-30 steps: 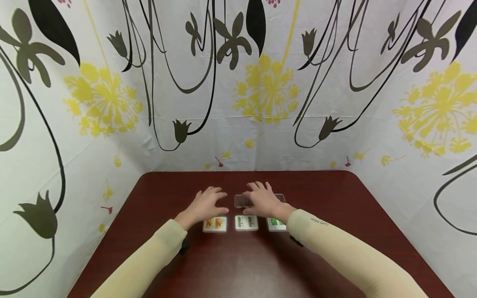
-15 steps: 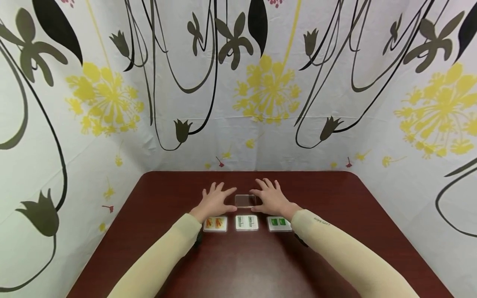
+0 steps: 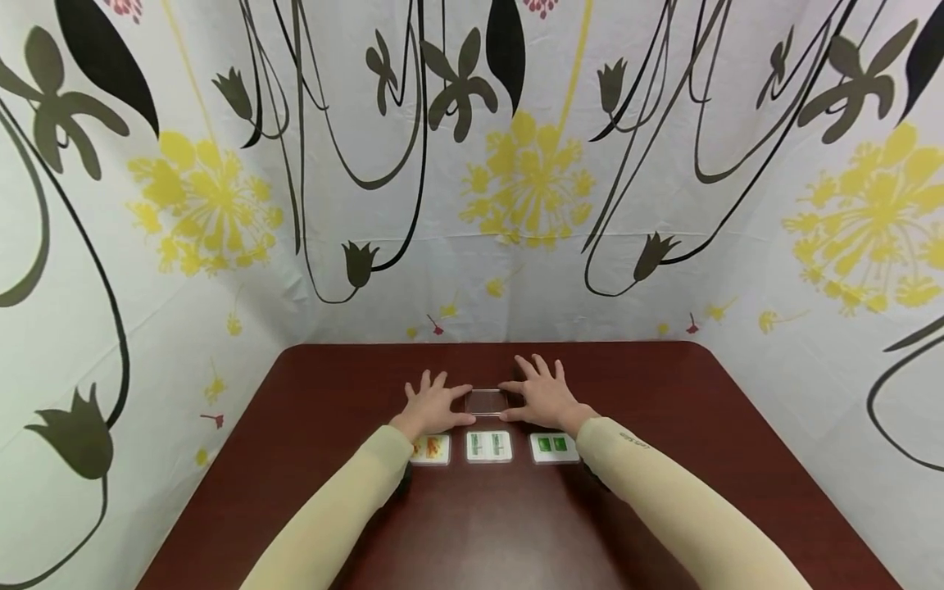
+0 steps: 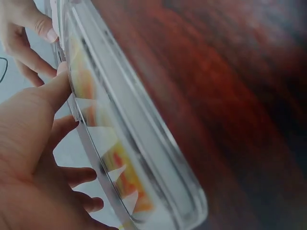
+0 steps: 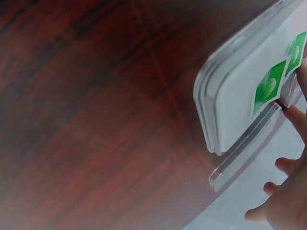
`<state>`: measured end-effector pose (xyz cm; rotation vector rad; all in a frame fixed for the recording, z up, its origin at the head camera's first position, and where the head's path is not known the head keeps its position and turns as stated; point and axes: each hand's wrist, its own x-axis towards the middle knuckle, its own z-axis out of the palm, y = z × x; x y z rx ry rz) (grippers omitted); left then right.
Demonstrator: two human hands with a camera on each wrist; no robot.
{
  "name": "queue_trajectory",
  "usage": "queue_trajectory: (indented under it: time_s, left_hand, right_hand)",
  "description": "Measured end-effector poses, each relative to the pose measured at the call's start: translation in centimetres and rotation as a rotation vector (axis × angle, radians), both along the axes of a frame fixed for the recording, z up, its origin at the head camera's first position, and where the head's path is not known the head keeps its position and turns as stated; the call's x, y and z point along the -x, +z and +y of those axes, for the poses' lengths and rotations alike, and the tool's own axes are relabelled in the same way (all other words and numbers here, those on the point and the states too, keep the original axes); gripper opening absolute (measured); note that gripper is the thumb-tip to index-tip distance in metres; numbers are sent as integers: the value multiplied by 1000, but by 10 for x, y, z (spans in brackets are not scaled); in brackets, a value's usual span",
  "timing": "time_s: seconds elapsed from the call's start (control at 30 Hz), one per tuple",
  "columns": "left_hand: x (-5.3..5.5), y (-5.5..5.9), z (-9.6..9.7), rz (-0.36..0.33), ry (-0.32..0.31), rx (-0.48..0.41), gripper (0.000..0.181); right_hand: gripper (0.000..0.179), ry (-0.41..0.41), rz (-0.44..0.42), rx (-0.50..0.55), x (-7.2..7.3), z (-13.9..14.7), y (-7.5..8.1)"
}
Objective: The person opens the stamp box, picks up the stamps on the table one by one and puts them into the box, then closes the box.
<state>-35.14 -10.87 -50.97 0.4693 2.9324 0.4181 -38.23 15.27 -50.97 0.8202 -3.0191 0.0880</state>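
Observation:
Behind a row of three small flat cases, a shallow clear plastic tray sits between my two hands. The thumb and forefinger of my left hand span its left end, front and back, with the other fingers spread. My right hand holds the tray's right end the same way. A case with orange pictures is under my left wrist, partly covered by the sleeve. The middle case has grey-green pictures. By my right wrist lies a case with green pictures, its clear wall close up in the right wrist view.
Another clear tray lies behind the green-picture case in the right wrist view, hidden by my right hand in the head view. Everything rests on a dark red-brown table. A white patterned curtain hangs at the back and sides.
My left hand has moved right and in to the tray's left end. My right hand has shifted slightly right, uncovering the middle tray and the green-picture case. The cases stay in place.

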Motion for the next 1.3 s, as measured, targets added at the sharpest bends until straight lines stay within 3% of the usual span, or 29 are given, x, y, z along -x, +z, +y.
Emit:
queue_trajectory:
  time_s: [0.4,0.57,0.77,1.0,1.3]
  left_hand:
    - [4,-3,0,72,5,-80,60]
    - [5,-5,1,113,-16,-63,59]
    - [4,-6,3,127,-39,-36,57]
    - [1,-3,4,102,-64,-47,54]
    - [4,1,2,122,-72,-50,54]
  right_hand:
    - [61,24,-14,84,-1,-7,5]
    - [60,18,-15,98,-4,-8,5]
    - [57,75,12,126,-8,-7,0]
    - [59,107,16,89,-9,-6,-7]
    - [58,98,24,44,-9,-7,1]
